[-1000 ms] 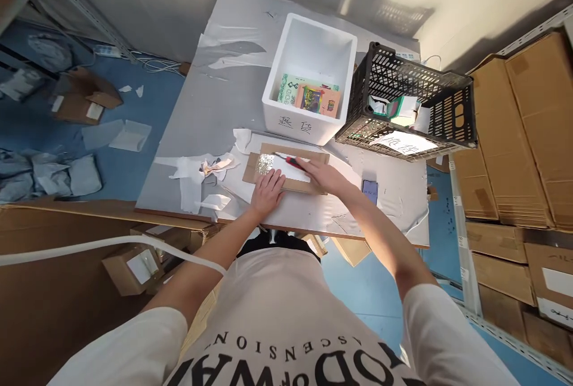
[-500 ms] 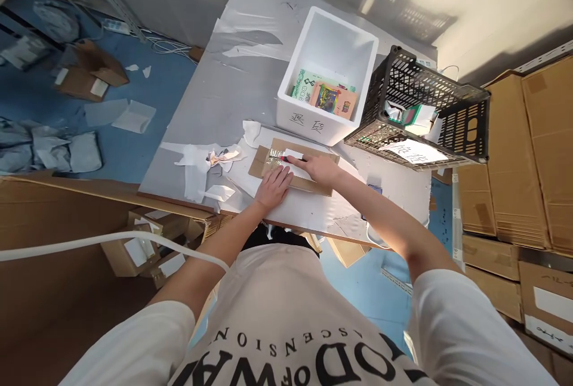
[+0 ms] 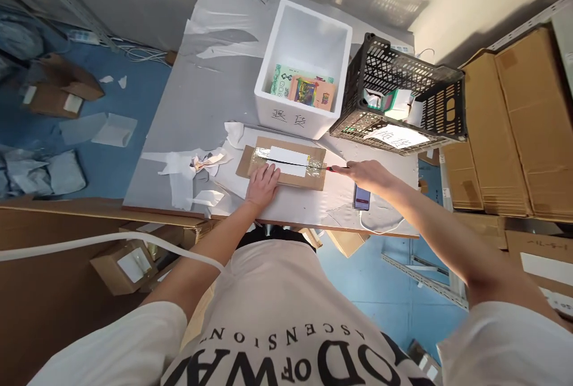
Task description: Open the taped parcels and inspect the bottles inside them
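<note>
On the table (image 3: 179, 111), the box (image 3: 295, 181) is laid with its long axis running left to right. Its near side, left of middle, is touched by the left hand (image 3: 263, 185), the nearer one, fingers extended. Past its right end, the knife (image 3: 331, 169), pointed left along that axis, is gripped by the right hand (image 3: 370, 175).

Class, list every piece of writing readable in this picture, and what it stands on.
"ASCENSION": upside down, pale short-sleeved T-shirt.
"OD OF WA": larger, upside down, outer letters cut off, same T-shirt.
"退货": handwritten, white foam box.
Too small or blurred: white paper sheet on the black plastic crate; orange booklet; green booklet; dark rectangular phone; white label on the flat brown cardboard parcel.
</note>
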### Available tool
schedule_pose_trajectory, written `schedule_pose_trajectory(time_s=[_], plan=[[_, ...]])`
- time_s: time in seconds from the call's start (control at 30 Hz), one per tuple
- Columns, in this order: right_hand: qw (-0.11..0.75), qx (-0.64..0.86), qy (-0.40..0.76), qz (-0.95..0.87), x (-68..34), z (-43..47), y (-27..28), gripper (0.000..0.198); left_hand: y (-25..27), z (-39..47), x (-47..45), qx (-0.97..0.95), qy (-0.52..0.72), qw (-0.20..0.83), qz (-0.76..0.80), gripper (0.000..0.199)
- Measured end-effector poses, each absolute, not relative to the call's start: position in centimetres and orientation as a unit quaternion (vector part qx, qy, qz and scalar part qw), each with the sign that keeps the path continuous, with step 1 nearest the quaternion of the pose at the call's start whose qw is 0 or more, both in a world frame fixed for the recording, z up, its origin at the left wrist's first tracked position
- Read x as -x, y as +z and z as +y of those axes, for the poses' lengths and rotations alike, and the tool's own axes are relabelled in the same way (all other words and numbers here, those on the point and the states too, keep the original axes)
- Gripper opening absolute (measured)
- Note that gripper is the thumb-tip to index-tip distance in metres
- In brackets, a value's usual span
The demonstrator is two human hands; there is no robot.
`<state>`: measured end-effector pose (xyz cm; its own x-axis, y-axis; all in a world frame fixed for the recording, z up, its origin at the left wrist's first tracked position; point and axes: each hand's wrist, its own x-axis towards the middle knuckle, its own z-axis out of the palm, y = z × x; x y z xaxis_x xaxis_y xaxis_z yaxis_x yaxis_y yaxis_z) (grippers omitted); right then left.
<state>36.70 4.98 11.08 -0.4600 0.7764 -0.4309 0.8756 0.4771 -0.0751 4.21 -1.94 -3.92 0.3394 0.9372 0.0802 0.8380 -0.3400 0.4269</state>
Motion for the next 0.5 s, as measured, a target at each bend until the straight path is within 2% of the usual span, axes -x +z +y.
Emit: schedule_pose_trajectory(time_s=[0.13, 0.23, 0.3, 0.33, 0.5], plan=[[0.171, -0.498, -0.128, 0.840, -38.8, 2.2, 11.3, 0.065, -3.7, -2.0, -4.2, -0.812, 0.148, 0.140, 0.547, 0.061], [0.065, -0.607, -0.115, 0.783, -41.2, -2.0, 9.3, 0.060, -3.5, -2.1, -4.2, -0.818, 0.141, 0.132, 0.542, 0.062], [-0.012, -0.709, -0.111, 0.697, -41.6, -4.9, 6.0, 0.058, -3.4, -2.1, -4.1, -0.819, 0.137, 0.128, 0.542, 0.063], [-0.024, -0.749, -0.124, 0.650, -41.2, -6.1, 4.0, 0.059, -3.3, -2.2, -4.1, -0.820, 0.135, 0.126, 0.541, 0.063], [0.031, -0.854, -0.216, 0.473, -36.2, -9.4, -5.7, 0.058, -2.8, -2.5, -3.6, -0.836, 0.117, 0.122, 0.523, 0.068]])
